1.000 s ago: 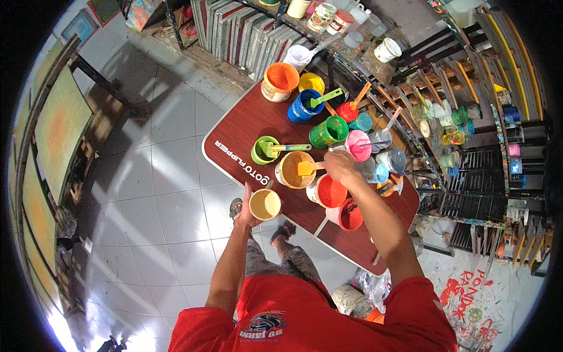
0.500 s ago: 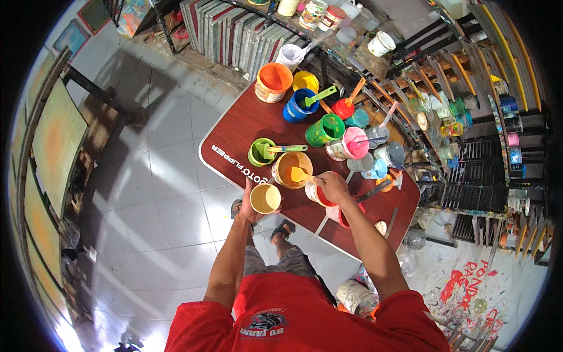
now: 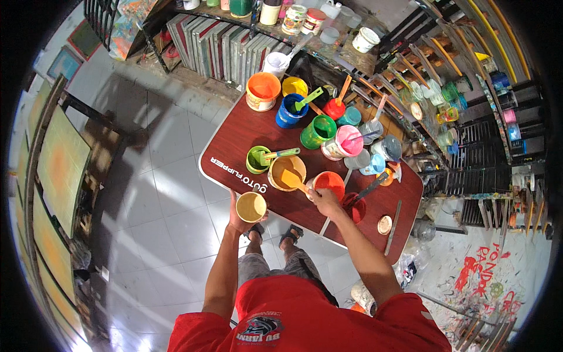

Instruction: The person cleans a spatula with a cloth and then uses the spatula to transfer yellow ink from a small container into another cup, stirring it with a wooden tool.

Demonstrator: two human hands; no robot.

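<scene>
My left hand (image 3: 236,220) is wrapped round a cream-coloured cup (image 3: 251,206), held just off the table's near edge; its mouth faces up and shows a pale inside. My right hand (image 3: 326,202) grips the handle of a yellow-orange spatula (image 3: 290,178). The spatula's blade reaches into a tub of ochre paint (image 3: 281,163) on the table. Left of that tub stands a small green tub (image 3: 254,166) with a light green spatula across its rim. A tub of red-orange paint (image 3: 329,183) stands beside my right hand.
Several paint tubs crowd the dark red table (image 3: 226,141), among them an orange tub (image 3: 261,94), a blue tub (image 3: 288,111) and a pink tub (image 3: 340,144). A long flat strip (image 3: 393,227) lies at the right. Racks of frames (image 3: 223,50) and shelves surround the table.
My view has shifted slightly. The cup in my left hand has moved a little left, away from the ochre tub. My right hand still holds the spatula in that tub.
</scene>
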